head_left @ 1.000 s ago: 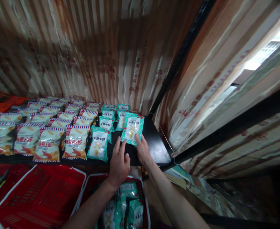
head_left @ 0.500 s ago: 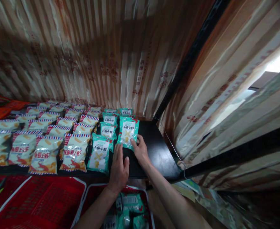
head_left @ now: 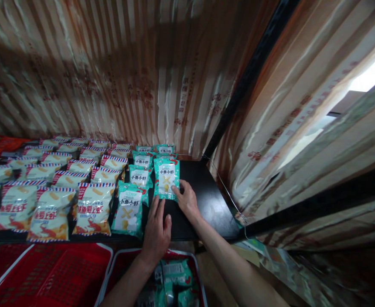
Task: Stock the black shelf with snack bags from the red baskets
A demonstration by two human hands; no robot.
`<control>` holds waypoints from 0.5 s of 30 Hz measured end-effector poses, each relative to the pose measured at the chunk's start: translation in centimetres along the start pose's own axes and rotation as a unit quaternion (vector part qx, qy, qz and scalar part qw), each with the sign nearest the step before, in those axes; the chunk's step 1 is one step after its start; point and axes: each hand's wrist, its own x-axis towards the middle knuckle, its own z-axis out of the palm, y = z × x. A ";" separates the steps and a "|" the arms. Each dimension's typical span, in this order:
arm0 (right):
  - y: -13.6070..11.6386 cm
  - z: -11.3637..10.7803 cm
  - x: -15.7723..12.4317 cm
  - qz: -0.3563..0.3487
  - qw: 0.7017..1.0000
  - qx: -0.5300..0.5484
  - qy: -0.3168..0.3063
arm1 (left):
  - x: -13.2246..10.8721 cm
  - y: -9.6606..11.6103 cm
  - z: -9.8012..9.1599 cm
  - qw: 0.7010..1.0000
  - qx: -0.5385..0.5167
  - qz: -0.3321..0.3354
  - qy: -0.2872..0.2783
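Observation:
A teal snack bag [head_left: 166,177] stands on the black shelf [head_left: 206,200], second column from the left among the teal bags. My right hand [head_left: 186,199] grips its lower right edge between thumb and fingers. Near its lower left corner is my left hand [head_left: 157,232], fingers stretched out and holding nothing. Just left of that hand leans the front teal bag [head_left: 129,209], with several more teal bags behind it.
Rows of white snack bags [head_left: 94,209] fill the shelf's left part. Below the front edge are an empty-looking red basket [head_left: 65,273] and a red basket holding teal bags [head_left: 176,273]. A black post [head_left: 245,89] and wire stand right.
The view has shifted slightly, moving the shelf and bags left in the picture. My right hand keeps its grip on the teal bag, and my left hand sits slightly lower beneath it.

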 end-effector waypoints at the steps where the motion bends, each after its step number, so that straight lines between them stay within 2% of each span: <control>1: 0.0 0.0 0.0 -0.002 1.000 -0.003 0.000 | 0.0 0.0 0.0 1.000 -0.001 0.000 -0.001; 10: 0.6 0.2 -0.5 -0.017 1.000 0.016 0.004 | -0.3 0.2 0.1 1.000 -0.011 0.020 0.016; 15: 0.8 -0.1 -1.0 -0.009 1.000 0.014 0.003 | -0.3 0.3 -0.2 1.000 0.009 0.022 -0.005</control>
